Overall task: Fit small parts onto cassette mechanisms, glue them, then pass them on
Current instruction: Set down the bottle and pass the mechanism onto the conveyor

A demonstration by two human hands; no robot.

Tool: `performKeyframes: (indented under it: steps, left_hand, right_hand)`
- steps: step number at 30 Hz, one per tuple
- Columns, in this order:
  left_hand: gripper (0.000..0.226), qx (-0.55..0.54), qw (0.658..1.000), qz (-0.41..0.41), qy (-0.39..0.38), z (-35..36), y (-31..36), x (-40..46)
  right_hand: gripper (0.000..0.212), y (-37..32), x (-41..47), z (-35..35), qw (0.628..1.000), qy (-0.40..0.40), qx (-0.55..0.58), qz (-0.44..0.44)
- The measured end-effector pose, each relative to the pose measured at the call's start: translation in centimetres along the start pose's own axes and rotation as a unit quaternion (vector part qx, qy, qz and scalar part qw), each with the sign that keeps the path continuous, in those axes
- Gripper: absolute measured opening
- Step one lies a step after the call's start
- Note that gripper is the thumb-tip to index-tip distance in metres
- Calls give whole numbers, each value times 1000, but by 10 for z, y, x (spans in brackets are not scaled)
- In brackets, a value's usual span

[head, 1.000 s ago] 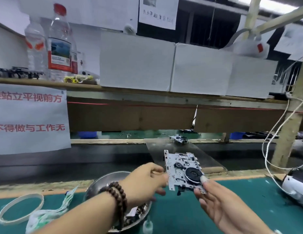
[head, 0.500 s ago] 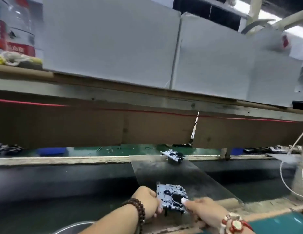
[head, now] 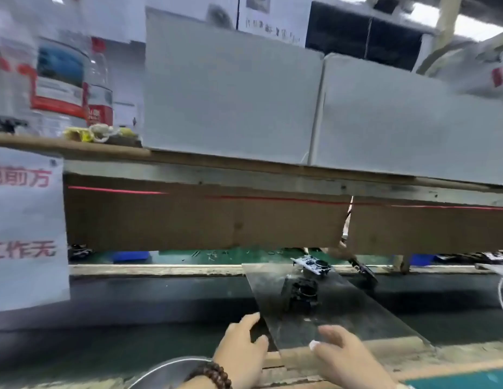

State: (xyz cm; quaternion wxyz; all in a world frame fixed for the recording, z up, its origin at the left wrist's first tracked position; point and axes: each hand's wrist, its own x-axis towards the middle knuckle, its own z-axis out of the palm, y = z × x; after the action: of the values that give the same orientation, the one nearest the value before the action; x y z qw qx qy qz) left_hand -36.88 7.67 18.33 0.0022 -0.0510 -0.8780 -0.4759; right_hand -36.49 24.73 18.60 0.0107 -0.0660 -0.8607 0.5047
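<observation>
Reaching forward, a person's left hand (head: 242,350), a bead bracelet (head: 214,374) at its wrist, and right hand (head: 345,352) hover with relaxed, spread fingers, holding nothing, at the near end of a clear plastic ramp (head: 357,313). Beside the left wrist shows a metal bowl's (head: 160,372) rim. Farther along the ramp lies a blurred cassette mechanism (head: 303,294); another mechanism (head: 312,264) sits at its far end. Beyond, water bottles (head: 62,77) stand on a wooden shelf (head: 104,148).

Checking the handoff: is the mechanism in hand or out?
Out. The mechanism lies on the clear ramp; both hands hold nothing.
</observation>
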Motion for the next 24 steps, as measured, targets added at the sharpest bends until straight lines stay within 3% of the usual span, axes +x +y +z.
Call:
performKeyframes:
  steps: [2, 6, 12, 17, 20, 24]
  left_hand:
    - [40, -1, 1000, 16, 26, -11, 9, -21]
    - [39, 33, 998, 54, 17, -35, 34, -76]
    - [35, 37, 999, 35, -12, -49, 36, -172]
    - [40, 170, 984, 51, 17, -80, 17, -243]
    - [46, 284, 958, 7, 22, -95, -10, -283]
    - [51, 437, 896, -61, 50, -127, -49, -319]
  right_hand:
    - [16, -12, -17, 1, 1000, -16, -16, -16]
    - [8, -46, -70, -12, 996, -19, -27, -84]
    - [14, -77, -162, 0, 980, -70, -53, -179]
    - [11, -84, -229, 29, 973, -133, 49, -182]
    - [14, -82, -255, 59, 964, -189, 62, -174]
    - [10, -78, -276, 104, 954, -253, 25, -161]
